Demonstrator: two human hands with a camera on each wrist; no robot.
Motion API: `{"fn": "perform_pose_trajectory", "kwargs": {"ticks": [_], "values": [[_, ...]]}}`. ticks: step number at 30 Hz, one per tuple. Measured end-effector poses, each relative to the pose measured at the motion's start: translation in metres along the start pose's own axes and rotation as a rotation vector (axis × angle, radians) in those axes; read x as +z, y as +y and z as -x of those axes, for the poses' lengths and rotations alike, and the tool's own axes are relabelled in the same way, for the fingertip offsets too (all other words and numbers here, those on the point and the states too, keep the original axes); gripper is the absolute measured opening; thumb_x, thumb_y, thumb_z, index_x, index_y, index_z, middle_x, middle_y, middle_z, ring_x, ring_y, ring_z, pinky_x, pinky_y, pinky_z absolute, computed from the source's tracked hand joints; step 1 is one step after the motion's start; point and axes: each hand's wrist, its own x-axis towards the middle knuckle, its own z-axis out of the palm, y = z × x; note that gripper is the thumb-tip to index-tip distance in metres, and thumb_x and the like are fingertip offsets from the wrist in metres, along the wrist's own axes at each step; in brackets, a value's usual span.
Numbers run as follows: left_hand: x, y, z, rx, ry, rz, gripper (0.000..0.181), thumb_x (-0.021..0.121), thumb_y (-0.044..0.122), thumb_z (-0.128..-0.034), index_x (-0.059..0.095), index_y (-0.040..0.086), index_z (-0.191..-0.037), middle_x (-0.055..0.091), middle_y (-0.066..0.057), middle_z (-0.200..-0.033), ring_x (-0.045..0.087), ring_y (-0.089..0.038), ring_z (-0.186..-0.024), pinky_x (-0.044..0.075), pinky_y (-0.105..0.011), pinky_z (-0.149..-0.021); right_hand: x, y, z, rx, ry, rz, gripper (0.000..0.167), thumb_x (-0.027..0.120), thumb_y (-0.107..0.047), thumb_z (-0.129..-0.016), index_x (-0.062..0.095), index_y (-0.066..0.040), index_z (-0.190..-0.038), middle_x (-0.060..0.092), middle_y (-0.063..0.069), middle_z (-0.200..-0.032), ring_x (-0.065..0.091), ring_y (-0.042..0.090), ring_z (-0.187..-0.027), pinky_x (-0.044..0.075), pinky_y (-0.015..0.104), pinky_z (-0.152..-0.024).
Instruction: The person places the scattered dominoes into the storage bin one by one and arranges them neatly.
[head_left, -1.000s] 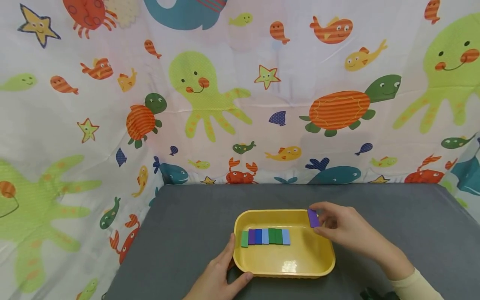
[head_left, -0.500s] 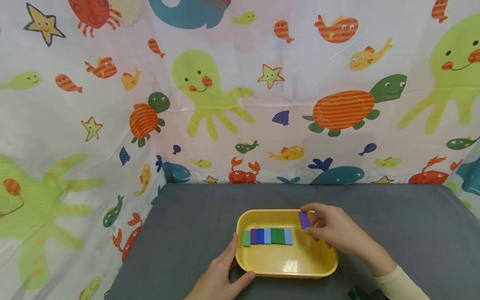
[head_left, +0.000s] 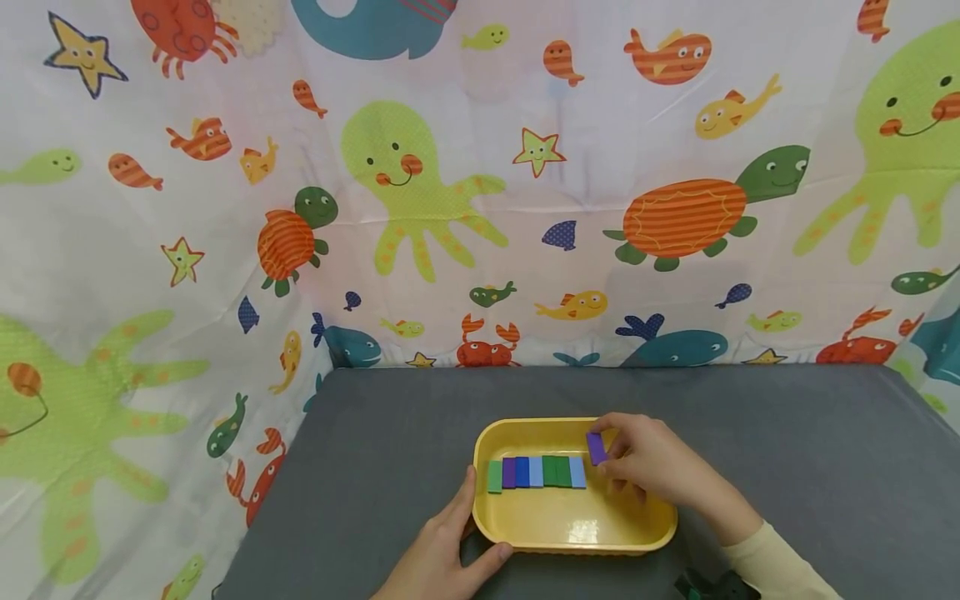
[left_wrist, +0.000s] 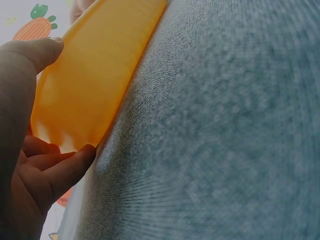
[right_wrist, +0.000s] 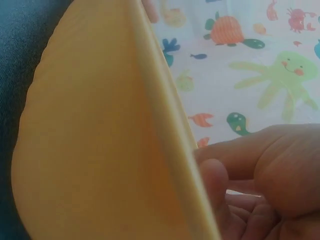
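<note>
A yellow tray (head_left: pixel 547 529) stands on the grey table. My left hand (head_left: pixel 442 546) holds its front left corner, thumb on the rim and fingers against the outer wall, as the left wrist view also shows. Inside, several flat tiles lie side by side in a row, from a light green tile (head_left: pixel 495 477) at the left to a light blue tile (head_left: pixel 577 472) at the right. Just right of that row, my right hand (head_left: pixel 647 457) pinches a tilted purple tile (head_left: pixel 597 448) between thumb and fingers. In the right wrist view the tray wall hides this tile.
The grey tabletop (head_left: pixel 390 433) spreads around the tray. A white curtain (head_left: pixel 450 75) printed with sea animals hangs behind and at the sides. Beside the right sleeve, a dark object (head_left: pixel 716 586) shows at the bottom edge, its kind unclear.
My right hand has carried the purple tile leftward and slightly down, from the tray's back right rim toward the row's right end. The left hand keeps its hold on the tray.
</note>
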Motion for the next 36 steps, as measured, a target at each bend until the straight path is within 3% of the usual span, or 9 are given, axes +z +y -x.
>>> {"fn": "perform_pose_trajectory", "kwargs": {"ticks": [5,12,17,26,36], "values": [[0.001,0.001,0.001,0.006,0.0,0.011,0.116,0.073,0.07,-0.0957,0.011,0.015,-0.177,0.03,-0.007,-0.178,0.046,-0.033,-0.155,0.052,-0.052,-0.112,0.004,-0.004,-0.004,0.063,0.013,0.039,0.044,0.081,0.002,-0.093,0.068,0.001,-0.135,0.068,0.009,-0.073,0.06,0.025,-0.047,0.059,0.037,-0.049],[0.0,0.002,-0.001,0.008,0.0,0.0,0.117,0.073,0.07,-0.0955,0.012,0.013,-0.177,0.031,-0.008,-0.178,0.045,-0.033,-0.155,0.051,-0.056,-0.113,0.01,-0.006,-0.011,0.116,0.016,0.117,0.04,0.086,0.001,-0.089,0.073,-0.005,-0.127,0.066,0.008,-0.076,0.06,0.024,-0.054,0.054,0.032,-0.048],[-0.001,0.003,0.0,0.01,-0.008,0.003,0.116,0.072,0.071,-0.096,0.012,0.014,-0.177,0.029,-0.007,-0.178,0.044,-0.033,-0.156,0.05,-0.057,-0.114,0.013,-0.005,-0.015,0.126,0.01,0.169,0.039,0.088,0.003,-0.087,0.075,-0.007,-0.122,0.064,0.008,-0.078,0.059,0.024,-0.057,0.051,0.031,-0.048],[-0.002,0.0,0.0,0.026,-0.008,0.043,0.117,0.074,0.069,-0.0956,0.013,0.012,-0.177,0.029,-0.01,-0.178,0.046,-0.033,-0.154,0.053,-0.049,-0.112,0.015,-0.008,-0.02,0.145,0.003,0.232,0.043,0.091,0.001,-0.083,0.076,-0.007,-0.122,0.062,0.008,-0.083,0.06,0.023,-0.064,0.053,0.034,-0.055],[-0.001,-0.002,-0.001,0.055,0.011,0.048,0.117,0.072,0.07,-0.0964,0.011,0.012,-0.177,0.029,-0.008,-0.178,0.043,-0.03,-0.156,0.052,-0.048,-0.113,0.02,-0.008,-0.02,0.141,0.021,0.314,0.039,0.094,0.0,-0.08,0.078,-0.009,-0.115,0.062,0.008,-0.093,0.062,0.021,-0.057,0.054,0.032,-0.05]]}}
